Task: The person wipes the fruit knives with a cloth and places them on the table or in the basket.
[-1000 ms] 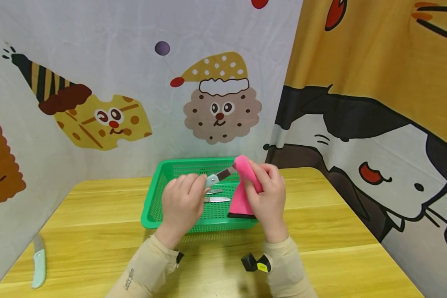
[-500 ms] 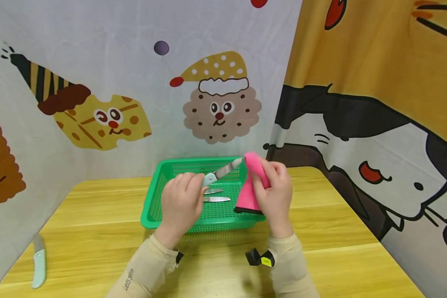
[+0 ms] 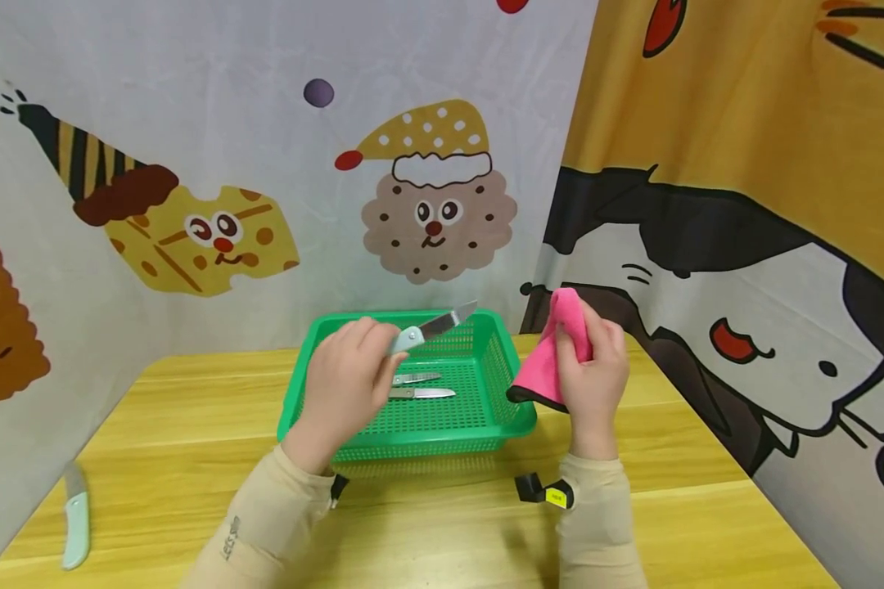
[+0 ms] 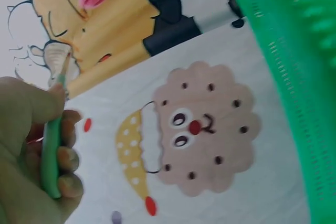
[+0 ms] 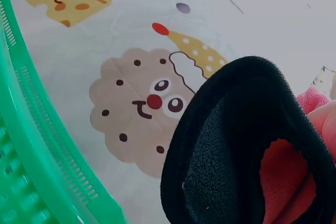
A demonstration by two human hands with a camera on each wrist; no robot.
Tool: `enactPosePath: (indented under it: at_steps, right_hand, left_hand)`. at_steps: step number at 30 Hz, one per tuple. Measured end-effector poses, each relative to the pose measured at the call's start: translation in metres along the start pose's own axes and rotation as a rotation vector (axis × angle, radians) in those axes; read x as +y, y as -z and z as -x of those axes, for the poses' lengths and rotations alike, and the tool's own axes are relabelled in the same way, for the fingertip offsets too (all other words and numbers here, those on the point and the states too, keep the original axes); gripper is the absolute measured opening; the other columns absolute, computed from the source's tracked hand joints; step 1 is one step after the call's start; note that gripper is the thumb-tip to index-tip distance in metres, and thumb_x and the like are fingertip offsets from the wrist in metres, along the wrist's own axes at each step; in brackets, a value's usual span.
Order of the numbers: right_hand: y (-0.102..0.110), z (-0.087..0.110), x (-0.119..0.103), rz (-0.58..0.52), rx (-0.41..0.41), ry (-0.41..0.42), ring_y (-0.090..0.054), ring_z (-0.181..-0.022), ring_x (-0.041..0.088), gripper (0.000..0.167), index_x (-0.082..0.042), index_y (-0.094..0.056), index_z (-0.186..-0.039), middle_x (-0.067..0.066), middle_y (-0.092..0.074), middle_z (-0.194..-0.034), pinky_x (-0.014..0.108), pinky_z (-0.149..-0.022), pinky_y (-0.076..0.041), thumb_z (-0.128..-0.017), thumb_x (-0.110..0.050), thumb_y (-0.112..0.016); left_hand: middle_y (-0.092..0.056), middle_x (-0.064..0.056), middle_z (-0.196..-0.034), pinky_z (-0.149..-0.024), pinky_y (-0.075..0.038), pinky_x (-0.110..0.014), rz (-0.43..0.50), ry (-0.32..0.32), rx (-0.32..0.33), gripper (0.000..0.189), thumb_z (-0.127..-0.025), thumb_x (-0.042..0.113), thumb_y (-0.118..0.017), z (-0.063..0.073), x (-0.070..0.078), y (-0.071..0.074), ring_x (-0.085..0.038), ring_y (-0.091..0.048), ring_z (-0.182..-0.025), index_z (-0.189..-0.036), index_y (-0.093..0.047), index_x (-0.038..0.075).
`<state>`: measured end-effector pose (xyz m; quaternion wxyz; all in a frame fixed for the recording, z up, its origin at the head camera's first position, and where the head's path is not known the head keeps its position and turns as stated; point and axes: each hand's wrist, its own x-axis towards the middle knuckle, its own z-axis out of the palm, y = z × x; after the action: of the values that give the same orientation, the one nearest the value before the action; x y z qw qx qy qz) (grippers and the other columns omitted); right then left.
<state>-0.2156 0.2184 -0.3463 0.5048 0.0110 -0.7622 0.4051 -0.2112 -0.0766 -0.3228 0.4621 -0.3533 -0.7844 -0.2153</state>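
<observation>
My left hand (image 3: 342, 380) grips a folding knife (image 3: 439, 325) by its mint-green handle, with the blade pointing up and right over the basket. In the left wrist view the fingers curl round the green handle (image 4: 51, 153). My right hand (image 3: 598, 380) pinches a pink cloth (image 3: 541, 368) with a black edge, right of the basket and apart from the blade. The cloth's dark edge band (image 5: 210, 135) fills much of the right wrist view. Below the hands stands a green perforated basket (image 3: 427, 442). Two knives lie inside it, the nearer one with a shiny blade (image 3: 435, 393).
Another knife (image 3: 77, 523) with a mint handle lies on the wooden table (image 3: 191, 425) near its left edge. A printed curtain (image 3: 250, 123) hangs close behind the basket and round the table's sides.
The cloth has come off the blade, and my right hand has carried it to the right, past the basket's side. My left hand has shifted slightly left with the knife.
</observation>
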Motion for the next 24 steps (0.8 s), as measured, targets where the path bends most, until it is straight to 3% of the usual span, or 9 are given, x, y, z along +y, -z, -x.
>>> enactPosePath:
  at_steps: [6,13,16,19,24]
  right_hand:
    - [0.001,-0.002,0.004,-0.014,-0.007,-0.024,-0.05,-0.093,0.021,0.033,-0.013,-0.07,-0.124,0.019,-0.058,-0.101,0.028,-0.064,-0.039,-0.091,-0.014,-0.072]
    - [0.0,-0.001,0.003,-0.017,-0.034,-0.024,-0.051,-0.092,0.021,0.034,-0.012,-0.07,-0.124,0.018,-0.059,-0.101,0.026,-0.064,-0.04,-0.09,-0.014,-0.073]
    - [-0.001,0.0,0.003,-0.012,-0.041,-0.029,-0.051,-0.091,0.02,0.035,-0.012,-0.069,-0.125,0.018,-0.058,-0.101,0.025,-0.064,-0.041,-0.09,-0.014,-0.073]
    - [-0.001,0.0,0.003,-0.008,-0.042,-0.031,-0.051,-0.091,0.02,0.035,-0.012,-0.069,-0.125,0.017,-0.058,-0.101,0.025,-0.064,-0.041,-0.09,-0.014,-0.072]
    - [-0.002,-0.001,0.004,-0.017,-0.034,-0.021,-0.051,-0.091,0.021,0.034,-0.012,-0.07,-0.124,0.018,-0.059,-0.1,0.025,-0.065,-0.04,-0.09,-0.013,-0.072]
  left_hand:
    - [-0.051,-0.004,-0.075,-0.05,-0.039,-0.032,0.028,0.008,-0.157,0.021,-0.087,0.014,-0.077,-0.027,-0.014,0.005,-0.019,-0.045,-0.061,-0.092,-0.059,0.005]
    - [-0.06,-0.005,-0.092,-0.07,-0.048,-0.039,0.107,0.182,-0.466,0.015,-0.094,0.018,-0.07,-0.051,-0.043,-0.006,-0.022,-0.054,-0.08,-0.099,-0.061,0.007]
    - [-0.063,-0.007,-0.101,-0.081,-0.048,-0.042,0.122,0.209,-0.547,0.015,-0.096,0.02,-0.068,-0.055,-0.058,-0.016,-0.024,-0.057,-0.09,-0.102,-0.062,0.008]
    - [-0.063,-0.005,-0.104,-0.086,-0.048,-0.042,0.135,0.188,-0.616,0.015,-0.097,0.022,-0.066,-0.054,-0.071,-0.027,-0.023,-0.058,-0.095,-0.104,-0.062,0.009]
    - [-0.062,-0.001,-0.098,-0.083,-0.048,-0.041,0.164,0.177,-0.711,0.014,-0.098,0.027,-0.065,-0.05,-0.087,-0.046,-0.02,-0.057,-0.087,-0.1,-0.06,0.013]
